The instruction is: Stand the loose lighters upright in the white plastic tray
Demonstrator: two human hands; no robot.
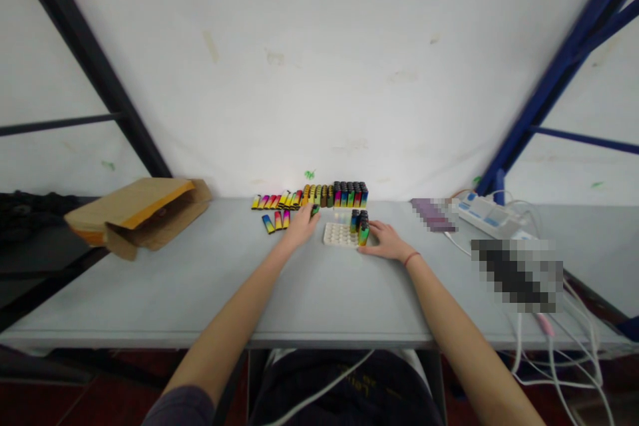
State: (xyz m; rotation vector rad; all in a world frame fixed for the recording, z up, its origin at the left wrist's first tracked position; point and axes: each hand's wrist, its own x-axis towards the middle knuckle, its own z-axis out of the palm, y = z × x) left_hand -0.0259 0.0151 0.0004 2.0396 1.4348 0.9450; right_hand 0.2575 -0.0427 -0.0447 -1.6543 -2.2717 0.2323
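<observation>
A white tray [335, 235] with rows of round sockets lies mid-table, and a few rainbow-coloured lighters [360, 223] stand in its right end. My right hand [385, 240] rests against the tray's right side, fingers touching the nearest lighter there. My left hand [302, 223] reaches left of the tray and pinches a dark lighter [315, 210] at its fingertips. Behind them, a row of upright lighters [334, 194] lines the wall. More lighters [276, 201] lie flat to the left, and three loose lighters [276, 220] lie nearer me.
An open cardboard box [136, 213] lies on its side at the far left of the grey table [309, 293]. A white power strip [485, 212] and tangled white cables [559, 326] fill the right side. Blue and black rack struts rise at both sides.
</observation>
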